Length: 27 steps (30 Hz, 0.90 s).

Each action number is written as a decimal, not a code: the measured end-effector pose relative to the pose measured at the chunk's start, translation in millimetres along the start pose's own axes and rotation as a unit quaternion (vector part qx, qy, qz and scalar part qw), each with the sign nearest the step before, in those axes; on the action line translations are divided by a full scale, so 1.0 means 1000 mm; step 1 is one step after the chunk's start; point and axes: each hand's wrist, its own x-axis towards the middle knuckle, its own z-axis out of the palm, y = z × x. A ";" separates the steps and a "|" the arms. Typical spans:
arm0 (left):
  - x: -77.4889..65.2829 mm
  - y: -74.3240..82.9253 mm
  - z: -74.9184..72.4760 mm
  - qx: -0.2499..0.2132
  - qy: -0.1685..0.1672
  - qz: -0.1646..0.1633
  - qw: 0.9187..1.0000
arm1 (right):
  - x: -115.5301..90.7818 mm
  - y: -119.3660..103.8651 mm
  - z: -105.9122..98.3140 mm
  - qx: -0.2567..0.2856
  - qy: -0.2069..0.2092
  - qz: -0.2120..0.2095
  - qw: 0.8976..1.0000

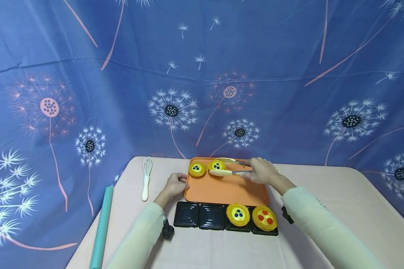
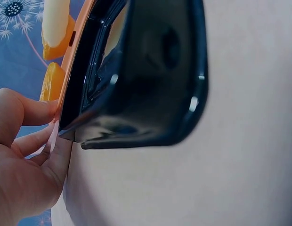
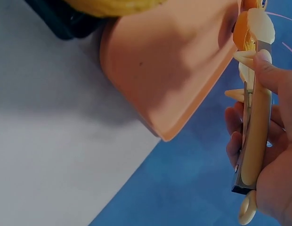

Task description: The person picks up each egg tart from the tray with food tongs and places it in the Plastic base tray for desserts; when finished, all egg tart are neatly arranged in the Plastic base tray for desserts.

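Note:
My right hand (image 1: 263, 170) grips a pair of tongs (image 3: 257, 136) with cream handles and tips. The tongs' tips reach left over the orange tray (image 1: 229, 190), one on each side of a toy egg tart with blue dots (image 1: 217, 165). A second blue-dotted tart (image 1: 197, 169) sits at the tray's back left corner. My left hand (image 1: 176, 185) pinches the tray's left edge; in the left wrist view its thumb lies over the rim and fingers below.
In front of the tray lies a black four-section container (image 1: 211, 216). Its two right sections hold a blue-dotted tart (image 1: 238, 215) and a red-dotted tart (image 1: 264, 218). A white whisk (image 1: 146, 183) lies to the left, and a teal roll (image 1: 102, 228) along the table's left edge.

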 end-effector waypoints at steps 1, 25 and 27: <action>0.000 0.001 0.000 0.000 0.000 0.000 1.000 | 0.000 0.000 -0.002 -0.003 0.000 0.002 1.000; -0.003 0.000 0.000 0.005 -0.007 0.006 1.000 | -0.056 -0.033 -0.047 -0.020 0.004 -0.100 0.995; -0.003 0.000 -0.001 0.005 -0.007 0.006 1.000 | -0.063 -0.037 -0.047 -0.028 0.013 -0.119 0.992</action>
